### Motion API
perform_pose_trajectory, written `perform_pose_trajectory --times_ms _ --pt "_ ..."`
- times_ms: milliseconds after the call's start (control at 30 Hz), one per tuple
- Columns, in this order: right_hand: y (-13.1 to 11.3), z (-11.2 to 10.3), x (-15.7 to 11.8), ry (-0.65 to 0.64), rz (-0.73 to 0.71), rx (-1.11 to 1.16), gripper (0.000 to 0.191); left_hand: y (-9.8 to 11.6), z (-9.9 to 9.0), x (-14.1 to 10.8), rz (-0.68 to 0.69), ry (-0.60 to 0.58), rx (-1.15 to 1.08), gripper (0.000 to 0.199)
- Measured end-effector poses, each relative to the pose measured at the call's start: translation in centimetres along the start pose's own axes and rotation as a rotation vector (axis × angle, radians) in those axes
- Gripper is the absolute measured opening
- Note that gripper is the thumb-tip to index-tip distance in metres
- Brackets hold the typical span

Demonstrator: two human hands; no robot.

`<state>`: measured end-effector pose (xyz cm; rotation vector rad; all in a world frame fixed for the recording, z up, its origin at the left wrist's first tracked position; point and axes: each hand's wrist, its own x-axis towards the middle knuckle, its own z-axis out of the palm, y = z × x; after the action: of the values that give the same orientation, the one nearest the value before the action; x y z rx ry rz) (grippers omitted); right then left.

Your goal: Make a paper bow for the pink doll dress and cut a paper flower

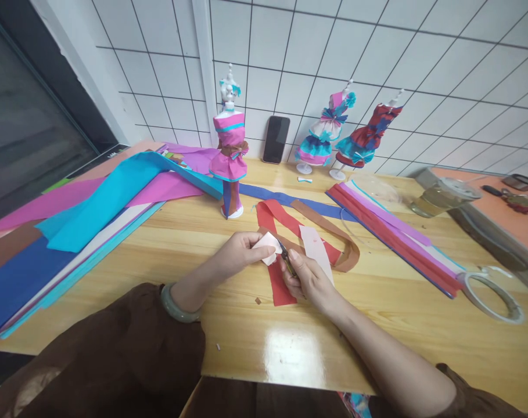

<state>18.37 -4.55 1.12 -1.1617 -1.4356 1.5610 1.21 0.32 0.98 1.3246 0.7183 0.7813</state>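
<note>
My left hand (241, 252) pinches a small piece of pale pink paper (268, 245) above the wooden table. Just to its right, my right hand (305, 276) is closed around small dark scissors (286, 259), whose blades meet the paper's right edge. Beneath and behind both hands lie a red strip (283, 290), a brown strip (348, 247) and a pale pink strip (313, 247). Beyond the hands a small dress form (231, 139) stands upright in a pink dress with blue trim and a brown bow.
Wide colored strips (93, 197) cover the table's left. A phone (276, 139) leans on the tiled wall, near two dressed forms (322, 130) (370, 136). Folded strips (398, 238), a tape roll (492, 296) and a cup (444, 197) are on the right.
</note>
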Motion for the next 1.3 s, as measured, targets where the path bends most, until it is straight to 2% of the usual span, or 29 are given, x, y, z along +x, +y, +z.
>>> perform_pose_trajectory --times_ms 800,967,1133,1300 --pt "-0.1 -0.3 -0.1 -0.012 -0.003 -0.102 0.041 0.0 -0.4 0.0 -0.03 0.063 -0.047 0.021" --pt "-0.1 -0.2 -0.1 0.006 -0.008 -0.096 0.041 -0.3 -0.4 0.1 -0.011 0.061 -0.098 0.023" --pt "0.0 -0.2 0.1 0.048 -0.003 -0.062 0.04 -0.9 -0.2 0.2 -0.078 0.036 -0.147 0.03" --pt "0.2 -0.1 0.1 0.045 0.028 -0.031 0.041 -1.1 -0.1 0.3 -0.058 0.055 -0.111 0.026"
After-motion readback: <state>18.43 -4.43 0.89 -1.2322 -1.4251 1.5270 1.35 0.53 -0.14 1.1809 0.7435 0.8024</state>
